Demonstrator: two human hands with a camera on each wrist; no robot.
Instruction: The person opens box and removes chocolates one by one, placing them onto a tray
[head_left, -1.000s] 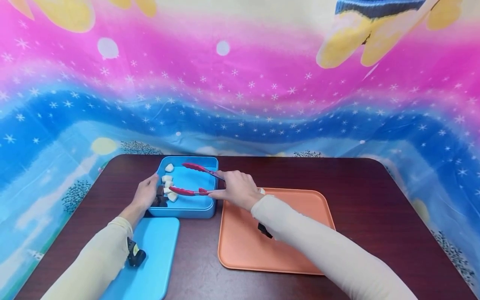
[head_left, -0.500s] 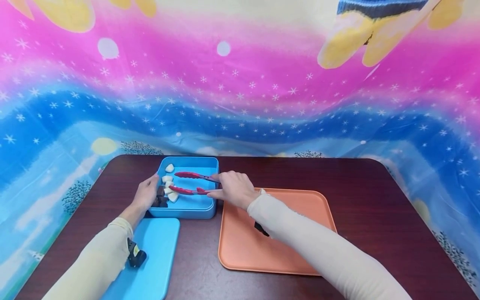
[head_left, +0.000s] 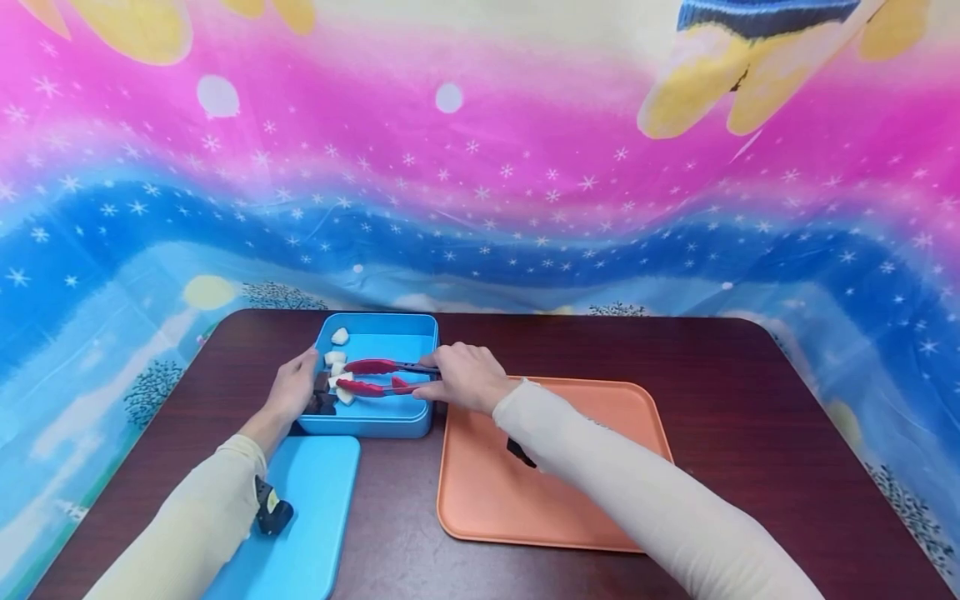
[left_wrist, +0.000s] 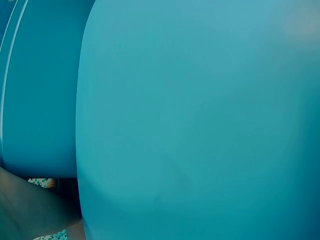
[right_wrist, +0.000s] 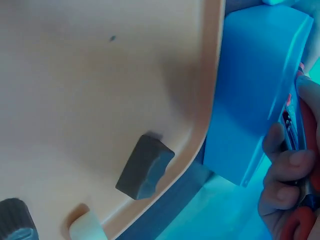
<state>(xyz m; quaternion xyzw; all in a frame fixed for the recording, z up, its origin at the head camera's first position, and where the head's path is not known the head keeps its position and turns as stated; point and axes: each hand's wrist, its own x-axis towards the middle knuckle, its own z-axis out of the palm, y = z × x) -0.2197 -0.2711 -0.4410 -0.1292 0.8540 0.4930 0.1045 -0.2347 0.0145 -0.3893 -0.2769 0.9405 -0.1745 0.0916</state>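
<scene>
In the head view my right hand grips a pair of tongs with red scalloped tips. The tips reach into the blue box, over small white pieces. A white piece lies between or just under the tips; whether it is pinched I cannot tell. Dark brown pieces lie in the box's near left corner. My left hand rests against the box's left wall with its fingers fairly straight. In the right wrist view, my right hand's fingers curl round the tongs' handles.
A light blue lid lies in front of the box, under my left forearm. Right of the box is an orange tray, partly under my right arm. A dark brown block and a white piece sit on it, near its rim.
The tongs' arms have drawn together; the far tip has come down and leftward toward the near one. My right hand has shifted slightly left. My left hand has stayed on the box.
</scene>
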